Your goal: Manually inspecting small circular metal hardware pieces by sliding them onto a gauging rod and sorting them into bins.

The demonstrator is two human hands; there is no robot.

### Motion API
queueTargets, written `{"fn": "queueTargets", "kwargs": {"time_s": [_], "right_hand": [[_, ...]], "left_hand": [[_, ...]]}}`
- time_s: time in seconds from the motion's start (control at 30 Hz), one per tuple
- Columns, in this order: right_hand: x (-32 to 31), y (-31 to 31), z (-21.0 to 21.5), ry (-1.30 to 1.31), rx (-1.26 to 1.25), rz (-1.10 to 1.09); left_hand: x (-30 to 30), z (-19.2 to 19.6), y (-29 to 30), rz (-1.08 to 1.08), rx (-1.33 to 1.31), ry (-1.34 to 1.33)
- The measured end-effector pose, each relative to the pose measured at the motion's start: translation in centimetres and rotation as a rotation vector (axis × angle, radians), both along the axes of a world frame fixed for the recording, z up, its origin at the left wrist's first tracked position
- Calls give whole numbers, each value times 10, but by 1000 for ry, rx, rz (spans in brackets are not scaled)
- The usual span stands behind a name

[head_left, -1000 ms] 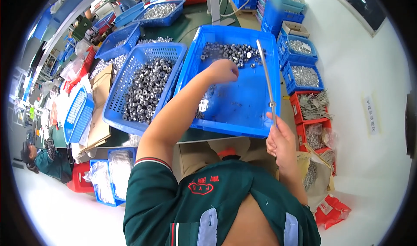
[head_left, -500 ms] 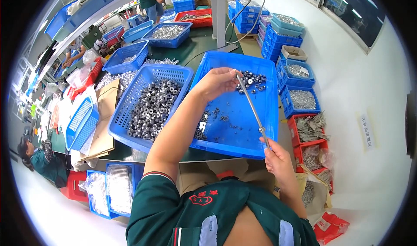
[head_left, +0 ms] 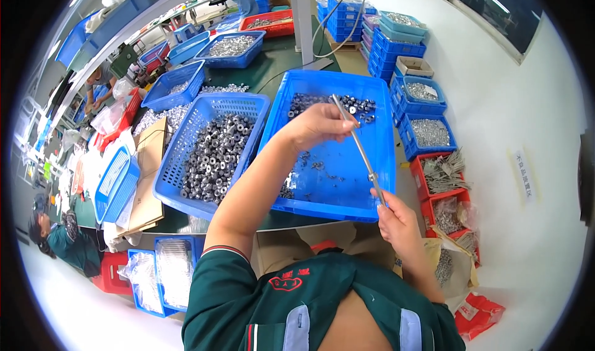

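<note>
A slim metal rod (head_left: 361, 149) slants across the blue tray (head_left: 362, 210), its upper end farther from me. My right hand (head_left: 396, 218) grips its lower end at the tray's near right corner. My left hand (head_left: 322, 127) is closed around the rod near its upper end, whose tip sticks out past the fingers. A small collar (head_left: 372, 177) sits on the rod a little above my right hand. Dark metal nut-like pieces (head_left: 361, 106) lie at the tray's far side, partly behind my left hand. Smaller dark bits (head_left: 317, 165) are scattered on its floor.
Left of the tray stands a blue perforated basket (head_left: 162, 180) heaped with similar dark pieces. Cardboard sheets (head_left: 149, 193) lie beyond it. Stacked blue crates (head_left: 427, 134) and red bins (head_left: 427, 176) line the right wall. A grey post (head_left: 302, 26) rises behind the tray. Other people work farther left.
My left hand has slid from the rod's upper end to slightly lower, so the tip now shows above it. My right hand keeps its grip. The view has shifted slightly.
</note>
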State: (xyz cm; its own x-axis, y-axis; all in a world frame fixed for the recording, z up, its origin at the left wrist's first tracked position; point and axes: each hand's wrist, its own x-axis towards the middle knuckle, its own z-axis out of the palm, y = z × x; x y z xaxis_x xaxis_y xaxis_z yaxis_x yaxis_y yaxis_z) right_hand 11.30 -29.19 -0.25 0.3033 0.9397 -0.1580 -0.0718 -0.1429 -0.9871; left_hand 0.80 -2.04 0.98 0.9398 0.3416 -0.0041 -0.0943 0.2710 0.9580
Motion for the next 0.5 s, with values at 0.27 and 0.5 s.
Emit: {"fn": "queueTargets", "kwargs": {"time_s": [0.27, 0.5], "right_hand": [[10, 10, 2, 218, 44, -26], [15, 7, 0, 295, 22, -27]], "left_hand": [[13, -5, -19, -231, 82, 52], [12, -8, 12, -56, 486, 344]]}}
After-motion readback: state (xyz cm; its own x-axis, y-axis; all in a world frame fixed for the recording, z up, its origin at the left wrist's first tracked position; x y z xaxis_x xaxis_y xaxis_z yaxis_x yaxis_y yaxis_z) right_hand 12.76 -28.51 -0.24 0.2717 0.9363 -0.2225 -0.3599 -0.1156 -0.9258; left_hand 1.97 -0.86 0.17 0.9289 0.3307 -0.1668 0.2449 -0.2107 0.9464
